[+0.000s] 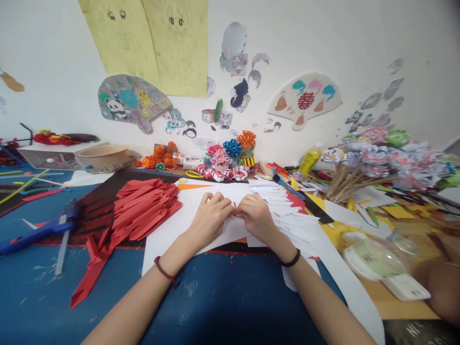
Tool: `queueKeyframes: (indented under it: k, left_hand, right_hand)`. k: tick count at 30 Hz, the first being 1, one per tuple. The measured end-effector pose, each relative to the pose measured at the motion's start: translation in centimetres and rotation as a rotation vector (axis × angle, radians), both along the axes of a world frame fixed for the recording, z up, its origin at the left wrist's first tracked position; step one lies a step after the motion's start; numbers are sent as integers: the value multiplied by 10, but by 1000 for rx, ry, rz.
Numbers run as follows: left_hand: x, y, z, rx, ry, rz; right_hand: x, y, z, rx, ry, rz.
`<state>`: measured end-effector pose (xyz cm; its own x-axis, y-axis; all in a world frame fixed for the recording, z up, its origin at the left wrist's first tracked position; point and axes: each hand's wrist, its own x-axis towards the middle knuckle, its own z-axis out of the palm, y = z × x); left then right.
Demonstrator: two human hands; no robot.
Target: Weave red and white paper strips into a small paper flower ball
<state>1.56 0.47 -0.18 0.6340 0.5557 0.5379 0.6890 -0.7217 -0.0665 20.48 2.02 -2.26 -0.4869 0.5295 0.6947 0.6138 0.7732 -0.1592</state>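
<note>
Hands meet in the middle of the frame, fingers curled down and knuckles up. The left hand (212,213) and the right hand (256,215) almost touch, and together they pinch a tiny red paper piece (235,207) between their fingertips. Most of it is hidden by the fingers. It sits over a white sheet (172,230) on the blue table (223,302).

Both forearms come up from the bottom of the frame and lean toward each other. The left wrist wears a dark red band (163,270). The right wrist wears a black band (292,261).

A pile of folded red paper strips (143,208) lies left of the hands. A blue glue gun (39,230) rests at the far left. White paper strips (287,211) lie just right of the right hand.

On the wall, upper right, a fan-shaped card (305,100) shows a red Chinese double-happiness sign. A panda fan (131,100) hangs at upper left. Words on the yellow bottle (309,160) are too small to read.
</note>
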Motion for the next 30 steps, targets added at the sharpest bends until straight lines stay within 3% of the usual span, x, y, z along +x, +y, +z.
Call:
queueKeyframes:
  k: [11, 16, 24, 30]
  left_hand:
    - [9, -3, -4, -3, -59, 104]
    - [11, -5, -4, -31, -132, 163]
    - [12, -8, -4, 39, -118, 176]
    - [13, -7, -5, -5, -211, 127]
  right_hand:
    - [-4, -4, 3, 38, -62, -89]
    - [-4, -4, 3, 5, 31, -154]
    - [-4, -4, 6, 0, 59, -159]
    - [-5, -6, 7, -8, 47, -184]
